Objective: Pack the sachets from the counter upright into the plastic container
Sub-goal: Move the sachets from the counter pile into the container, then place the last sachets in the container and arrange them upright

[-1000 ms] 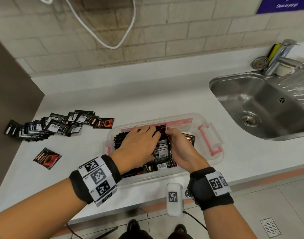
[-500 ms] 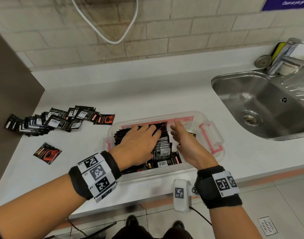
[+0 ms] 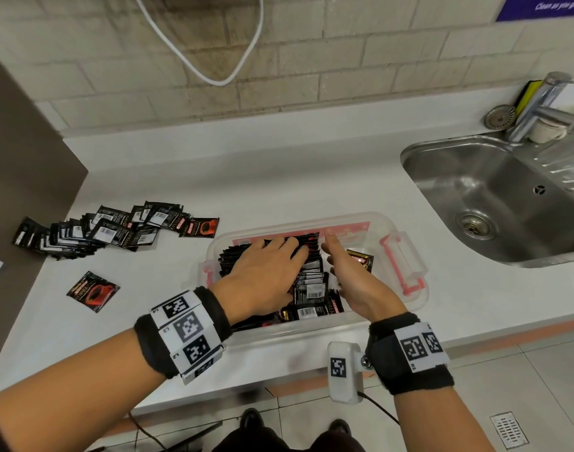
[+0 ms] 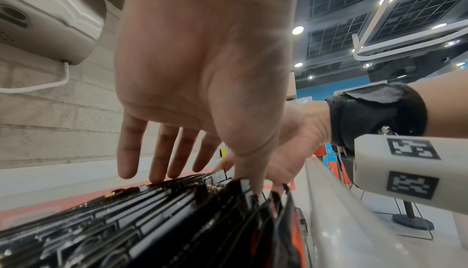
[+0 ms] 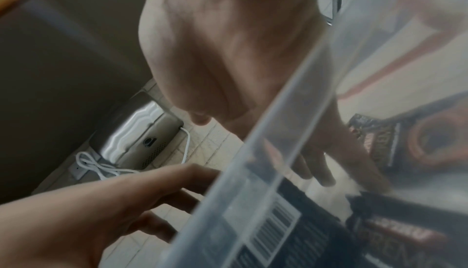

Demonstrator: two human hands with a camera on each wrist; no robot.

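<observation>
A clear plastic container [image 3: 412, 301] with pink latches sits near the counter's front edge. A row of black sachets [image 3: 308, 282] stands upright in its left part. My left hand [image 3: 279, 256] lies flat on their tops, fingers [image 4: 162, 152] straight on the sachet edges [image 4: 126, 222]. My right hand [image 3: 336, 256] stands edge-on at the row's right end with straight fingers and holds nothing. One sachet [image 3: 360, 261] leans alone in the container's right part; it shows blurred through the wall [image 5: 278, 132] as a sachet [image 5: 405, 142]. A loose pile of sachets [image 3: 93, 230] and a single one [image 3: 93, 290] lie on the counter to the left.
A steel sink [image 3: 491, 197] with a tap [image 3: 546, 102] lies to the right. A brown panel [image 3: 18, 158] bounds the counter on the left. A white cable [image 3: 197, 60] hangs on the brick wall. A hand dryer [image 4: 50, 22] is mounted above.
My right hand has let go of the sachets it held at the row's end, and its fingers have straightened. The left hand stays flat on the row.
</observation>
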